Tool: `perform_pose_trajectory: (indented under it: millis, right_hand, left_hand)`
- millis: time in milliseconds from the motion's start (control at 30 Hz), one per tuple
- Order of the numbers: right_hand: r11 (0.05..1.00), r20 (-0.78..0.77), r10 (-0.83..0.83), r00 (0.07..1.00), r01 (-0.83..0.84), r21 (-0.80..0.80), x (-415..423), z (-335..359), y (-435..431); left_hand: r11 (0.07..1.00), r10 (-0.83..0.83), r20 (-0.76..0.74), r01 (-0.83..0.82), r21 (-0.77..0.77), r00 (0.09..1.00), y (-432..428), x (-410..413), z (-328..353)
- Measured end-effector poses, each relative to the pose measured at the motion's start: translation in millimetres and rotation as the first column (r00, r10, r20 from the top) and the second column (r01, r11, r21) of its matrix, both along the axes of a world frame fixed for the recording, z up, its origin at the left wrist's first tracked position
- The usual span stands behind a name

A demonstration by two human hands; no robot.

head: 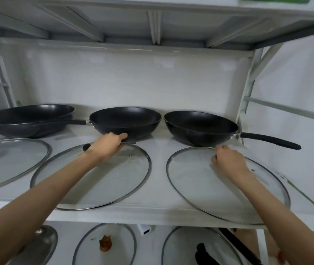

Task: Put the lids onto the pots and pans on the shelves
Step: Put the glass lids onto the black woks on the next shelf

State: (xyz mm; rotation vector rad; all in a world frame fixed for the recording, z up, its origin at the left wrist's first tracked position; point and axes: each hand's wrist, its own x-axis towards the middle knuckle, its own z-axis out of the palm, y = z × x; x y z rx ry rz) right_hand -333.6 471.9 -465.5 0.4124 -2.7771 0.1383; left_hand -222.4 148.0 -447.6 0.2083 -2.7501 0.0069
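Your left hand (pixel 110 145) clenches the middle lid (pixel 95 180) at its far rim — your right hand (pixel 227 159) grips the right lid (pixel 200 180), knob hidden inside your grip, lower right.

Left hand (pixel 107 145) on middle glass lid (pixel 95 178), right hand (pixel 227 159) on right glass lid (pixel 200 180), below three black pans (pixel 125 119).

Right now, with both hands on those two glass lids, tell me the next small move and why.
Probably lift the middle lid by its far edge and tip it up onto the middle pan. The left hand is curled around that edge right at the pan's base, and the pan is uncovered. The right hand rests on the right lid, which lies flat before the open right pan.
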Motion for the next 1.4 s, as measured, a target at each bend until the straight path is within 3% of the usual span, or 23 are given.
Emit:
perform_pose_trajectory:
  millis: [200, 400, 667, 833, 1067, 1200, 1400]
  right_hand:
    - [0.996, -0.034, 0.094, 0.995, -0.093, 0.010, 17.8, -0.2, 6.5]
    - [0.985, -0.053, 0.169, 0.984, -0.170, -0.026, 38.4, 20.2, 14.0]
    - [0.981, -0.169, 0.168, 0.971, -0.181, -0.068, 41.7, 85.8, 6.5]
    - [0.975, -0.207, 0.155, 0.966, -0.184, -0.128, -2.1, 109.0, -11.9]
    - [0.980, -0.129, 0.094, 0.987, -0.115, -0.161, -85.7, 131.0, -45.0]
    - [0.974, -0.152, 0.112, 0.982, -0.139, -0.180, -134.5, 126.4, -53.8]
    - [0.982, -0.050, 0.089, 0.995, -0.096, -0.161, -193.7, 115.0, -64.8]
  left_hand:
    - [0.999, -0.052, -0.151, 0.053, 0.000, 0.987, 7.7, 17.4, 20.8]
    - [0.978, -0.157, -0.128, 0.136, -0.159, 0.979, 22.6, 36.3, 52.9]
    - [0.980, -0.146, -0.211, 0.112, -0.162, 0.967, 23.0, 9.0, 106.4]
    - [0.983, -0.171, -0.263, 0.145, -0.117, 0.949, 10.0, -31.2, 122.2]
    - [0.989, -0.148, -0.239, 0.137, -0.063, 0.960, -12.6, -104.6, 125.1]
    - [0.988, -0.150, -0.169, 0.152, -0.006, 0.974, -27.5, -152.6, 121.4]
    - [0.985, -0.174, -0.049, 0.175, 0.001, 0.983, -49.6, -215.2, 110.9]
